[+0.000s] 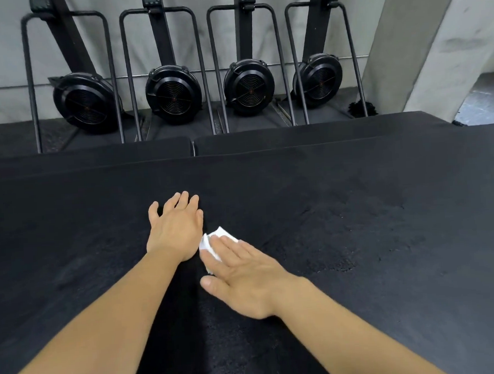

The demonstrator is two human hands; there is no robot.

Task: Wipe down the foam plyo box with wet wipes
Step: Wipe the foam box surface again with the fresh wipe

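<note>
The black foam plyo box (357,209) fills the lower part of the head view, its top showing damp, mottled patches on the right. A folded white wet wipe (214,239) lies on the top near the middle. My right hand (242,276) presses it flat with straight fingers, and most of the wipe is hidden under them. My left hand (174,228) rests flat on the box just left of the wipe, fingers straight and spread, holding nothing.
Two more black foam boxes (309,132) sit side by side behind this one. Beyond them several black rowing machines (173,93) stand upright against a grey wall. A grey pillar (433,45) stands at the right, with bare floor (483,106) beside it.
</note>
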